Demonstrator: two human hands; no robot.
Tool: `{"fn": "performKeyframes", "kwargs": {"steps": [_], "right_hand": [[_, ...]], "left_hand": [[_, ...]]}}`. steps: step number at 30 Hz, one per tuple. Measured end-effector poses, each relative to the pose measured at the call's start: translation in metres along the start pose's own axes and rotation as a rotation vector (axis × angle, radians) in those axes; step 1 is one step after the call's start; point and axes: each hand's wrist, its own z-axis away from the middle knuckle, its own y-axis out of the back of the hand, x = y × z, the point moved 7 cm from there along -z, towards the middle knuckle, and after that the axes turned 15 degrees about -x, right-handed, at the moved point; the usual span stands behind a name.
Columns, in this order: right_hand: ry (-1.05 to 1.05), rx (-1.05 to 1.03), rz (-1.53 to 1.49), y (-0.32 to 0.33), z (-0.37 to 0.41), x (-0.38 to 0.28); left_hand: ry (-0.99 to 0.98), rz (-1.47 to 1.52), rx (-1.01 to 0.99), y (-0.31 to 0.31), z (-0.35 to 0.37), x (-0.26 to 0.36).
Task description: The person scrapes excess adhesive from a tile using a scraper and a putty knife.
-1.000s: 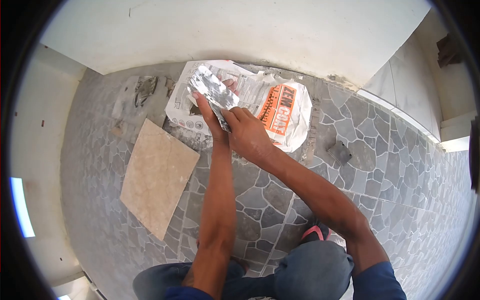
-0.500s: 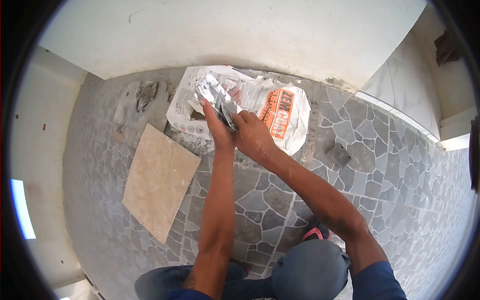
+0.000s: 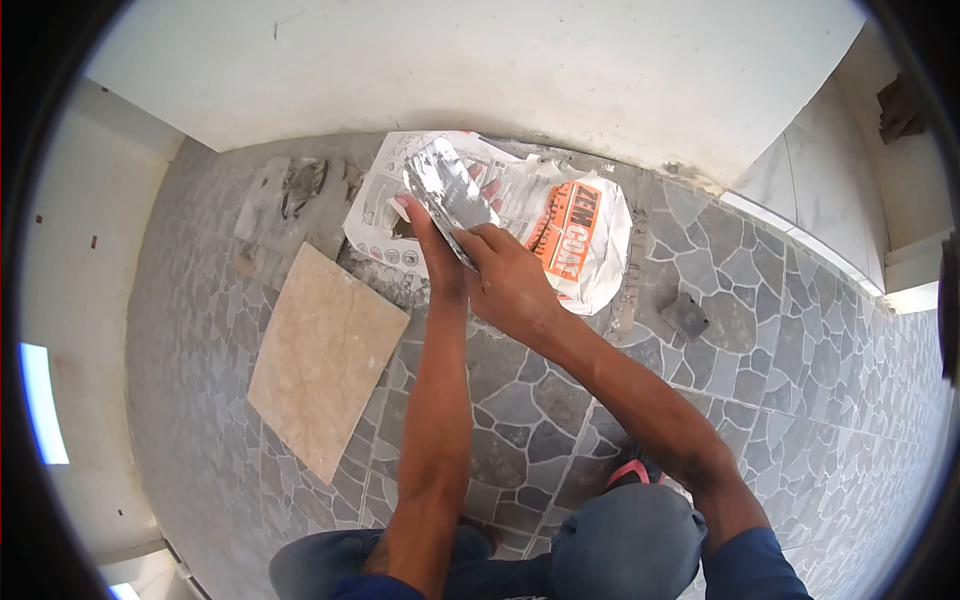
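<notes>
A shiny steel trowel [image 3: 448, 185] with a flat, rectangular blade, smeared with pale residue, slants up and left over the paper bag. Under the blade lies my left hand [image 3: 443, 262], its thumb along the left edge and fingertips showing past the right edge. My right hand [image 3: 512, 285] is closed around the trowel's lower end; the handle is hidden by my hands. Behind them, a white and orange cement bag [image 3: 600, 240] printed "ZEMCOAT" lies on the floor, with a torn hole in its left part.
A beige tile [image 3: 325, 365] lies at left on the stone-patterned floor [image 3: 530, 420]. Beyond it is a dirty board [image 3: 270, 225] with a dark strap-like item. A small grey piece [image 3: 685, 316] sits at right. A white wall [image 3: 480, 70] rises behind the bag.
The trowel's blade now shows more of its flat face, and my left fingers are more spread beyond its right edge. The view has shifted slightly.
</notes>
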Motion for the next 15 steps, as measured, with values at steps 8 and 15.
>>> {"fn": "performKeyframes", "kwargs": {"steps": [8, 15], "right_hand": [[-0.024, 0.021, 0.008, -0.004, -0.019, -0.003], [0.006, 0.071, 0.112, -0.001, -0.032, -0.006]], "left_hand": [[0.031, -0.018, 0.079, 0.024, 0.003, -0.014], [-0.017, 0.351, -0.009, 0.030, 0.012, -0.052]]}}
